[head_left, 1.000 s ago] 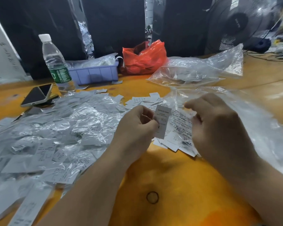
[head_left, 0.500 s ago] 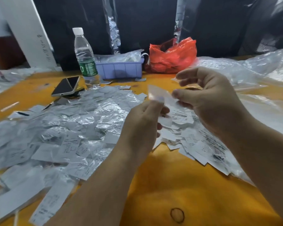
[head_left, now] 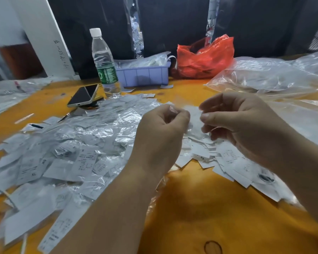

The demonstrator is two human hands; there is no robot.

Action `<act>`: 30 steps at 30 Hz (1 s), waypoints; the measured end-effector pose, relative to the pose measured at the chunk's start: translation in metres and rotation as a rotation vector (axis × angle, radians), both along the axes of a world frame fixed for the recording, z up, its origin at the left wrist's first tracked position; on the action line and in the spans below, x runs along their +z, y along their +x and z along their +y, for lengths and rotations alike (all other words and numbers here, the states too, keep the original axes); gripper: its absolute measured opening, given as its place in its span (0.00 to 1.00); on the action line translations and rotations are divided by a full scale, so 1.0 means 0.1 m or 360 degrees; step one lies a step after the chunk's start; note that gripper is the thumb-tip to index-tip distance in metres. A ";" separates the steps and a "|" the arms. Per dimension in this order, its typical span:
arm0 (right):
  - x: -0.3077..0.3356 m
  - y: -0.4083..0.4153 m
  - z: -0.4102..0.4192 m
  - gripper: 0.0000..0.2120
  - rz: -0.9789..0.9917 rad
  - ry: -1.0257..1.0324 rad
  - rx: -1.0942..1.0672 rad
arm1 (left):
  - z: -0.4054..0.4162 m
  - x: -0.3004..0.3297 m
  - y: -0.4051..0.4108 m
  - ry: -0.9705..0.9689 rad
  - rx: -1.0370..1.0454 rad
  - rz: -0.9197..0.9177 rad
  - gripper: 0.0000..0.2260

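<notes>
The pinched slip (head_left: pixel 194 114) is motion-blurred, perhaps plastic-wrapped, its print unreadable; the frame's right edge crops the clear bag (head_left: pixel 283 76).

A wooden table (head_left: pixel 218 208) with a glossy orange-yellow top fills the foreground and runs back to a dark, almost black backdrop (head_left: pixel 173 24) along its far edge. Two shiny silver strips (head_left: pixel 136 33) hang down that backdrop, and at the left a white panel (head_left: pixel 44 33) leans at a slant beside a reddish-brown surface (head_left: pixel 20 61). Soft light lies on the tabletop with a dull sheen.
</notes>
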State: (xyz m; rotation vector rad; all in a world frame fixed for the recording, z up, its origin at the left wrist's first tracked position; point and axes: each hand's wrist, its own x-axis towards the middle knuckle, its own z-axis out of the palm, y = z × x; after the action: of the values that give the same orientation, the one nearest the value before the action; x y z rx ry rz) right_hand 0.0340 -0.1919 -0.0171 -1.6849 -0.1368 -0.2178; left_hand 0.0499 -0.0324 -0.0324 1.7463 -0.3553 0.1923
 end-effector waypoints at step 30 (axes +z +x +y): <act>-0.02 0.04 -0.07 0.07 0.0421 0.0172 0.0377 | 0.01 0.01 0.06 -0.0201 -0.0070 0.0226 0.11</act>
State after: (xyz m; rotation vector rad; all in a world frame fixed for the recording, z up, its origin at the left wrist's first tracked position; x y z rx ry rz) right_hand 0.0381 -0.1990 -0.0186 -1.5587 -0.1226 0.1723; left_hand 0.0559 -0.0318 -0.0316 1.6161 -0.2717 0.0570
